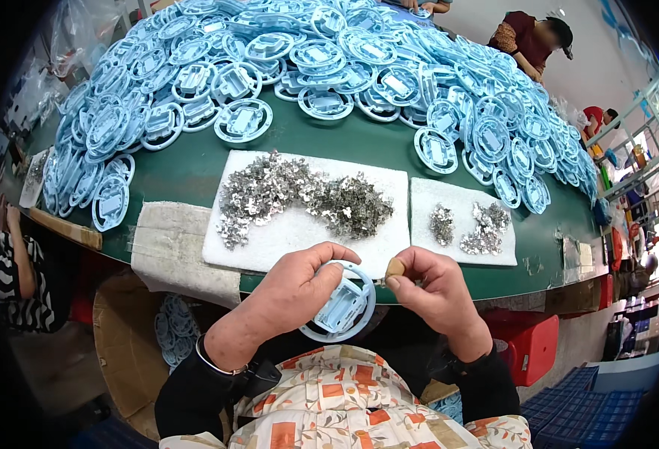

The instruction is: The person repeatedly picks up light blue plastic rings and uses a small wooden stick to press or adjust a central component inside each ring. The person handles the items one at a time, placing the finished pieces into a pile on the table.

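My left hand [288, 290] is closed around the upper left rim of a light blue oval plastic part [342, 308], which has a raised rectangular frame in its middle. It is held just off the table's near edge. Beside it on the right, my right hand [442, 293] pinches thumb and forefinger together, with a tan covering [395, 268] at a fingertip. What lies in the pinch is too small to make out. Beyond my hands, heaps of small silvery metal pieces [270, 193] lie on a white foam sheet [292, 253]. Smaller piles [486, 228] rest on a second foam sheet [457, 193].
A great mound of similar blue parts [389, 52] covers the back of the green table [180, 168]. Below at left stands a cardboard box [124, 344] holding more blue parts. A red stool [524, 344] is at right. Other people [531, 45] are at work nearby.
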`<state>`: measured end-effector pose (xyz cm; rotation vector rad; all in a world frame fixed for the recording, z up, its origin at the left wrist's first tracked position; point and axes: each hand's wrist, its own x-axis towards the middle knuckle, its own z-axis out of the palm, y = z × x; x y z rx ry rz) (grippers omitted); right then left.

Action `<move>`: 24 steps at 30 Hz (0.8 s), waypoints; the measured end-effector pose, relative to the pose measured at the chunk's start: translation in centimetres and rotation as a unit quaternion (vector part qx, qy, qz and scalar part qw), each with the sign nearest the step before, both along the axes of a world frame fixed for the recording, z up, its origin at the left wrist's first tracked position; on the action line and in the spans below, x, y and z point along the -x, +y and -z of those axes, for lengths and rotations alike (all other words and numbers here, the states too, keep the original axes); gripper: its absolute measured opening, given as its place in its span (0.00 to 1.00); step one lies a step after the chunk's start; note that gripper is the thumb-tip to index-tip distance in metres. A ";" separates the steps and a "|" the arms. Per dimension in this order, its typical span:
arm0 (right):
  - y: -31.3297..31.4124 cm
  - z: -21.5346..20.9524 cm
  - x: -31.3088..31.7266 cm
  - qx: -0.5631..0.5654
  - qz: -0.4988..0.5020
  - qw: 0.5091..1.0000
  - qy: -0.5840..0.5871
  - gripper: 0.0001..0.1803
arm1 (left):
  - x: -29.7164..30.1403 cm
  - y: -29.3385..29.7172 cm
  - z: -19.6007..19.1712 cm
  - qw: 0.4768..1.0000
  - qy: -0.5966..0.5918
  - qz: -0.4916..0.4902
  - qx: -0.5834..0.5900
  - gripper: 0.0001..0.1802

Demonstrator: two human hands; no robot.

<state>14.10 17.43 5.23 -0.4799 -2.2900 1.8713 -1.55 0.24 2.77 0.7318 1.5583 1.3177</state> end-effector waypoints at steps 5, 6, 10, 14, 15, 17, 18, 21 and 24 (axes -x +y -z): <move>-1.5 0.5 0.4 -0.234 -0.055 0.967 0.089 0.05 | 0.0 0.1 0.5 0.999 0.040 -0.005 0.019 0.17; -1.6 0.6 0.5 -0.243 -0.062 0.963 0.097 0.05 | -0.1 0.1 0.6 0.999 0.043 -0.008 0.016 0.17; -1.8 1.7 0.8 -0.287 -0.061 0.950 0.109 0.07 | -0.2 0.1 -0.1 0.999 0.043 -0.004 0.031 0.17; -2.1 1.0 0.7 -0.344 -0.076 0.933 0.065 0.08 | -0.3 0.1 -0.1 0.997 0.068 -0.008 0.034 0.17; -2.2 0.8 0.8 -0.345 -0.075 0.934 0.051 0.08 | -0.4 0.1 0.0 0.996 0.080 -0.008 0.035 0.17; -2.2 0.6 0.7 -0.321 -0.059 0.945 0.029 0.09 | -0.4 0.1 -0.2 0.996 0.083 -0.005 0.041 0.17; -2.1 0.6 0.5 -0.294 -0.045 0.955 0.020 0.10 | -0.4 0.2 -0.2 0.995 0.084 -0.004 0.044 0.17; -1.8 0.5 0.0 -0.223 0.013 0.975 -0.001 0.11 | -0.5 0.0 0.6 0.998 0.053 -0.025 0.018 0.17; -1.8 0.5 -0.1 -0.212 0.022 0.977 -0.004 0.15 | -0.4 -0.2 -0.2 0.999 0.024 -0.006 0.041 0.17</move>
